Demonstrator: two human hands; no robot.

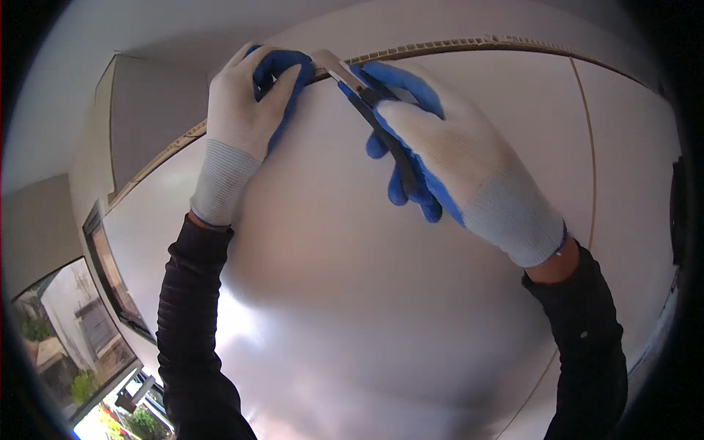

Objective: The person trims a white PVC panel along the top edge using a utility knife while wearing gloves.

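Note:
Both my hands wear white knit gloves with blue-coated palms and fingers. My right hand [440, 139] is wrapped round a utility knife [389, 136] with a dark handle. Its metal blade points up and left, meeting the ribbed panel edge [418, 50] close to my left fingertips. My left hand [257, 95] is closed, thumb and fingers bent together at that same edge, just left of the blade. The edge shows a row of small hollow cells along the top of a smooth white panel [352, 257]. What lies between my left fingertips is mostly hidden.
A thin tan seam [589, 147] runs down the panel on the right. At the left are a dark-framed opening [110, 264] and a window [81, 330] with greenery outside. A boxed-out grey section [158, 110] stands at the upper left. Bright light reflects off the lower panel.

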